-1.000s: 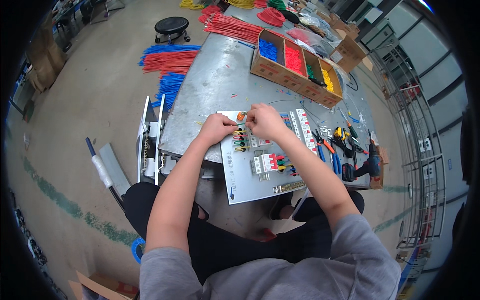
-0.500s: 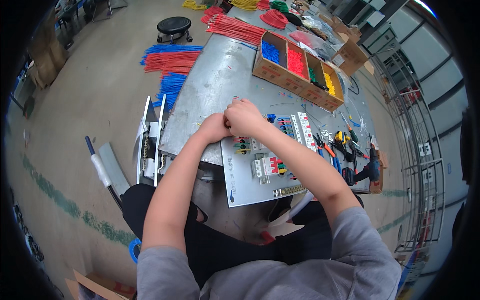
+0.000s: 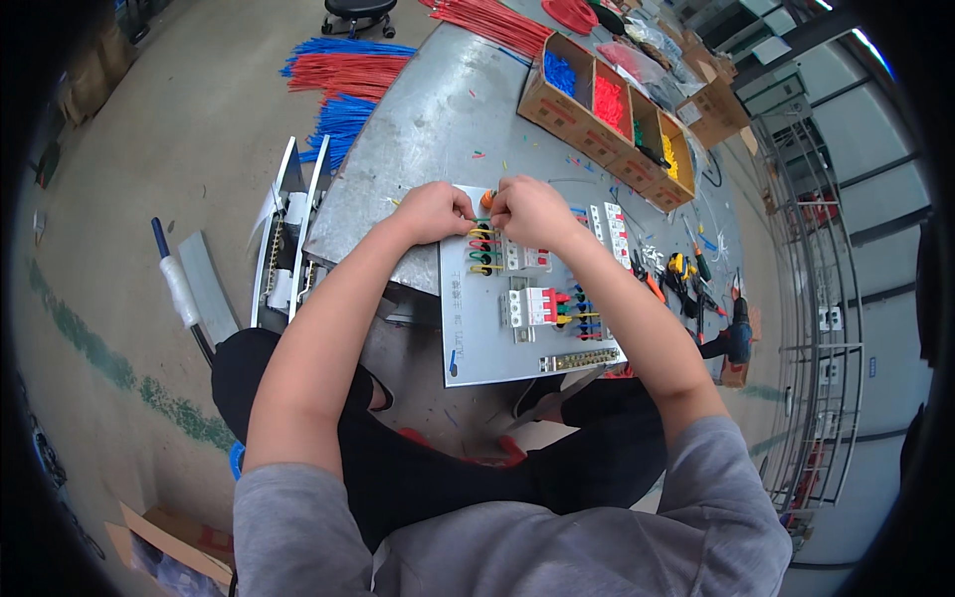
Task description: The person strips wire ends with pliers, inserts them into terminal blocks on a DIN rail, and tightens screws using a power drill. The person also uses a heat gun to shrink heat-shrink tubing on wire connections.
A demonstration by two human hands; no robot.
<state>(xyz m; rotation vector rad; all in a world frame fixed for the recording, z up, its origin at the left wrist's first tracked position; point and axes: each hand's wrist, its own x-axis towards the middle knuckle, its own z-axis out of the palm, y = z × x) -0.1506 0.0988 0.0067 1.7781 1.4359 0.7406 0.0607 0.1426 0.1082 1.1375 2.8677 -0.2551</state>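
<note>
A flat pale mounting panel [image 3: 487,350] overhangs the near edge of the metal bench, carrying circuit breakers [image 3: 537,306], black parts with coloured wires [image 3: 483,257] and a brass terminal bar [image 3: 583,359]. At the panel's far left part, my left hand [image 3: 430,212] is closed, its fingertips pinched beside short green and yellow wires; what lies between them is hidden. Just right of it, my right hand [image 3: 535,211] has curled fingers, its grip hidden too. A small orange round piece [image 3: 487,200] shows between the hands; its kind is unclear.
A cardboard box [image 3: 572,119] with blue, red, green and yellow small parts stands farther back. Pliers and screwdrivers [image 3: 688,274] and a power drill [image 3: 736,333] lie at right. Blue and red wire bundles [image 3: 348,70] sit left of the metal bench [image 3: 398,139].
My hands, pressed together before, have moved apart, the right one to the right. The orange piece now shows between them. The whole view has shifted, with the bench's far things higher up.
</note>
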